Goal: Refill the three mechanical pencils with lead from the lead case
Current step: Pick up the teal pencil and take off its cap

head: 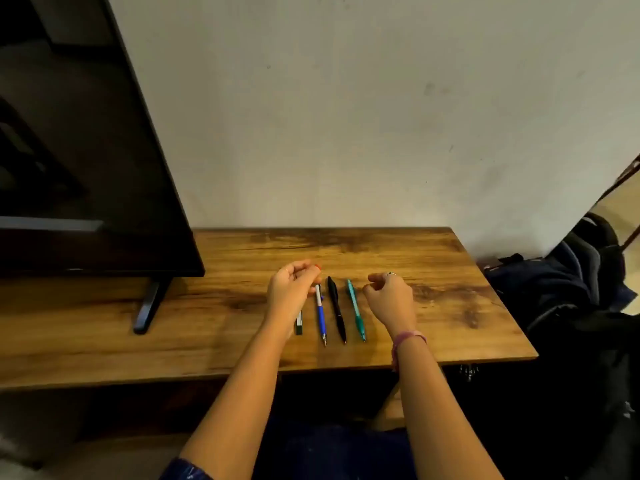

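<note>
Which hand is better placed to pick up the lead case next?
Left, probably. The left hand hovers right above the lead case, left of the blue pencil. The right hand is beyond the green pencil.

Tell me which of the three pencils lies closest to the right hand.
The teal pencil: it is the rightmost, beside the right hand; the black and blue ones lie further left.

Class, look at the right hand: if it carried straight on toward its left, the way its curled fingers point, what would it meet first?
Most likely the teal pencil, the nearest thing left of the right hand. The hand's height above the table is unclear, so it might pass over.
</note>
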